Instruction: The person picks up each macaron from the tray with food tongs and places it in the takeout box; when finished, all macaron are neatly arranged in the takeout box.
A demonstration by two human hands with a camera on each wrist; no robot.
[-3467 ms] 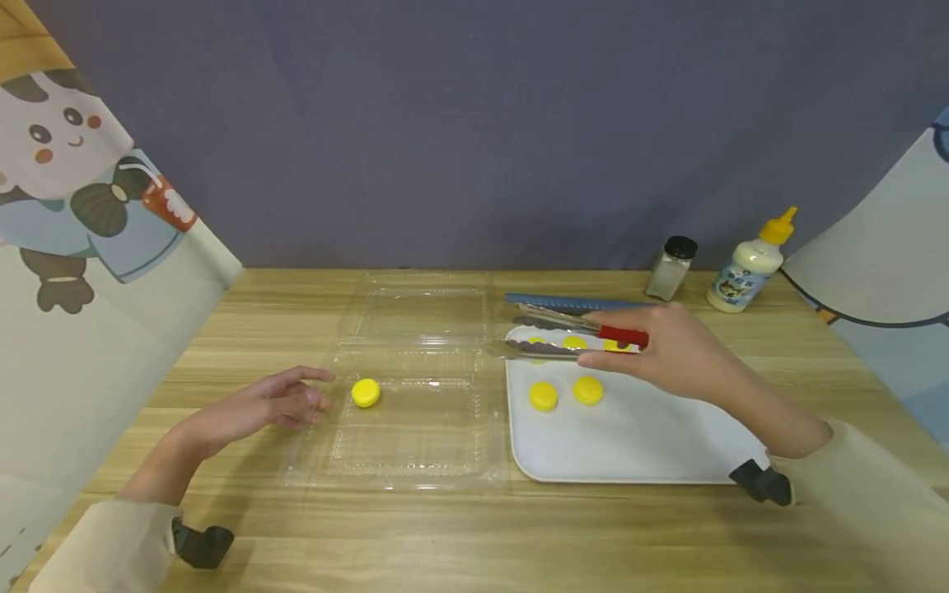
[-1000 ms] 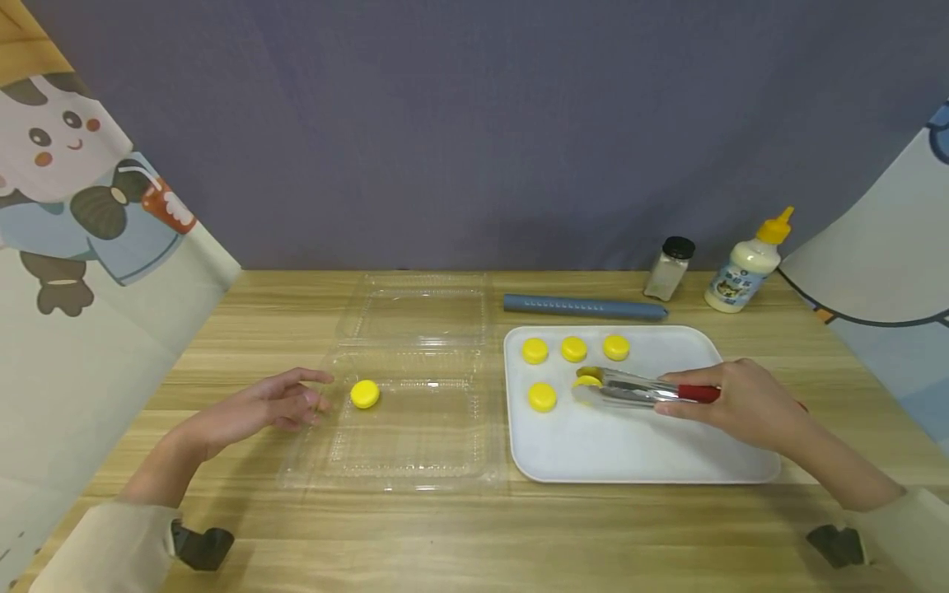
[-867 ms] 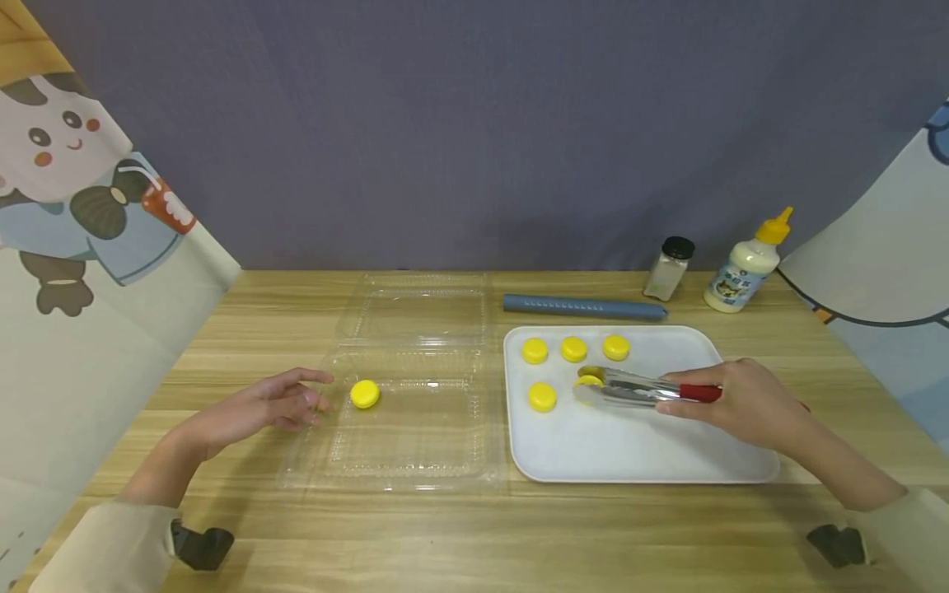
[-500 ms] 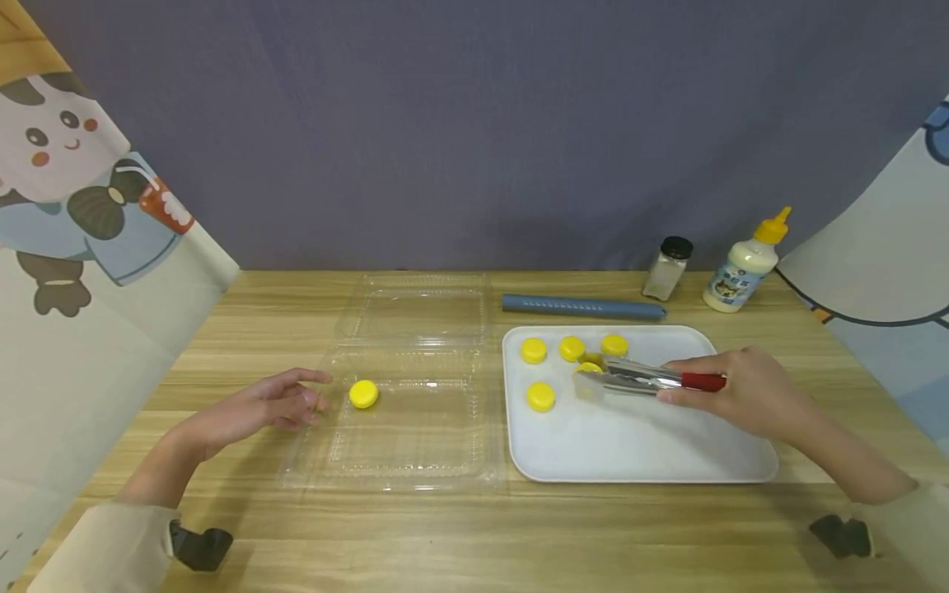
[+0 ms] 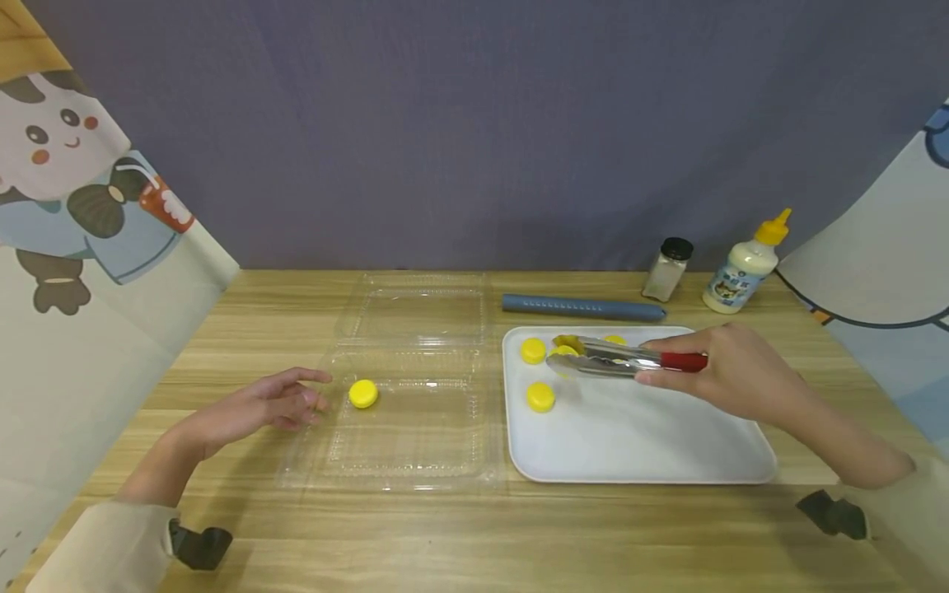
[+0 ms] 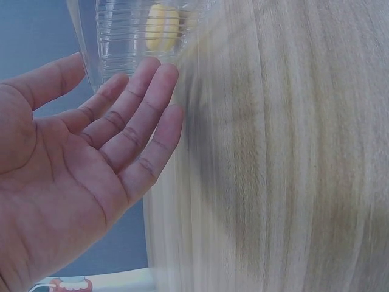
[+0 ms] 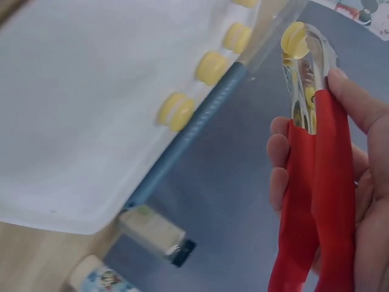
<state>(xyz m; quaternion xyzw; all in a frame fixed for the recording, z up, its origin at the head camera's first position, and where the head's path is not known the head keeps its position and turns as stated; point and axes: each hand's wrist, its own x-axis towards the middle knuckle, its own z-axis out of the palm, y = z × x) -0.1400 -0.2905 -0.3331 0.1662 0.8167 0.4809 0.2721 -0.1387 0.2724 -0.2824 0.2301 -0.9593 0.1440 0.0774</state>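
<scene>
My right hand (image 5: 745, 375) grips red-handled metal tongs (image 5: 619, 360) over the white tray (image 5: 638, 449). Between the tong tips is a yellow macaron (image 7: 295, 40), raised above the tray; in the head view the tongs partly cover the macarons behind. Other yellow macarons stay on the tray, among them a front-left one (image 5: 540, 397) and a back-left one (image 5: 533, 351). My left hand (image 5: 270, 403) holds nothing, fingers relaxed, beside the left wall of an open clear plastic clamshell box (image 5: 415, 476). One yellow macaron (image 5: 363, 394) sits inside the box's left part.
Behind the tray lies a long blue-grey strip-shaped box (image 5: 584, 307). A small black-capped jar (image 5: 667, 270) and a yellow-tipped squeeze bottle (image 5: 744, 268) stand at the back right. The box's clear lid (image 5: 418, 309) lies folded back near the blue-grey curtain.
The tongs went from the tray's back to a front-row macaron, closed on it and lifted it; in the last half second it moved left and back. My left hand has stayed still.
</scene>
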